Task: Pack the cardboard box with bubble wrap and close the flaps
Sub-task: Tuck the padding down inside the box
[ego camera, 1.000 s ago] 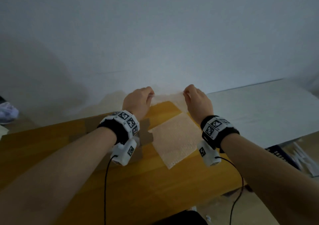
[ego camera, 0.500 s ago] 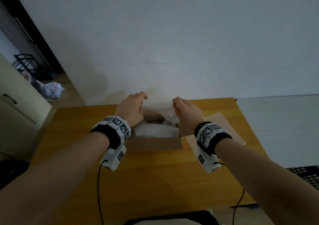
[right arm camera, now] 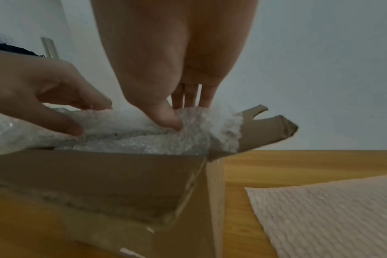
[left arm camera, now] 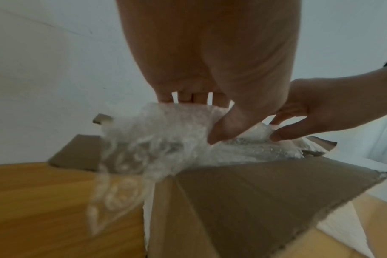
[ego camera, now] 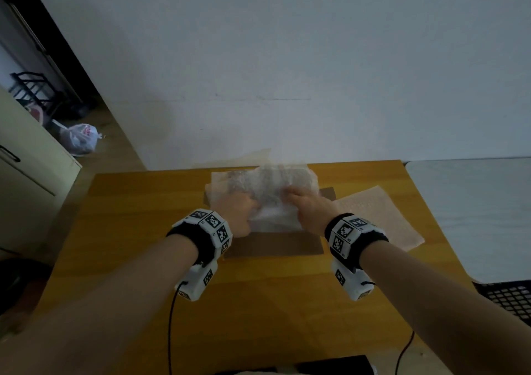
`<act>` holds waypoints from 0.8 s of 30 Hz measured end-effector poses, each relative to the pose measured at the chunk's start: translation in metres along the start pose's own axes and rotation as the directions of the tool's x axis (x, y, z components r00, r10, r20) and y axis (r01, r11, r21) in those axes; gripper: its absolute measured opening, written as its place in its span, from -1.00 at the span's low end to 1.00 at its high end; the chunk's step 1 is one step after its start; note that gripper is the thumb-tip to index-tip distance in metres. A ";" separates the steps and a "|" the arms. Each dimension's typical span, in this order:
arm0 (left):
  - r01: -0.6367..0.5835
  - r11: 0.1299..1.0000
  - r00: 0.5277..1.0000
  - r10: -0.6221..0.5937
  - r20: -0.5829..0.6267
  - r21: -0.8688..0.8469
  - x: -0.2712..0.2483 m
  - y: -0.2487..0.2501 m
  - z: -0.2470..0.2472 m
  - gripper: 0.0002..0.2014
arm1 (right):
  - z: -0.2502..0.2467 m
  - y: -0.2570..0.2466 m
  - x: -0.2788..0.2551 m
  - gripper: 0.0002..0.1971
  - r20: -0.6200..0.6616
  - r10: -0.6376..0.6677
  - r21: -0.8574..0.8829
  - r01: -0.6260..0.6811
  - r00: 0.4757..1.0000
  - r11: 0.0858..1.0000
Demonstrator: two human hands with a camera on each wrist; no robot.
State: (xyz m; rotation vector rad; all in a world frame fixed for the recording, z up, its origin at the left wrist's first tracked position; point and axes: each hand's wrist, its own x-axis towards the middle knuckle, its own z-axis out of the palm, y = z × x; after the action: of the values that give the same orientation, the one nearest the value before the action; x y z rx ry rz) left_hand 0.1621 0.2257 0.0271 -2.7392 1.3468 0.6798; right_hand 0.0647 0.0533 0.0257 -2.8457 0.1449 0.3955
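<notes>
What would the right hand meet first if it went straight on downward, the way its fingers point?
Probably only the crumpled clear bubble wrap that the right hand already pinches, then the open brown cardboard box underneath.

Both hands, left hand [ego camera: 240, 212] and right hand [ego camera: 309, 209], carried the bubble wrap [ego camera: 270, 190] leftward from the counter down into the cardboard box [ego camera: 273, 246].

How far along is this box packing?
Done: the open brown cardboard box already holds some clear bubble wrap. In hand: the left hand and right hand pinch a sheet over the opening. Left: tucking it in and closing the flaps; a pale flat sheet lies beside the box.
</notes>
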 end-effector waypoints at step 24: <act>-0.030 0.994 0.998 0.023 -0.066 -0.108 0.025 -0.005 0.000 -0.65 | -0.020 -0.009 0.016 -0.70 -0.105 -0.088 -0.107 0.077 0.991 0.991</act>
State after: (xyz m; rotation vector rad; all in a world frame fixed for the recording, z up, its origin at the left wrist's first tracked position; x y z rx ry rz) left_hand 0.1797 0.2100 0.0165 -2.8564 1.4014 0.6924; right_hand 0.0863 0.0560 0.0418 -2.9634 0.0279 0.2359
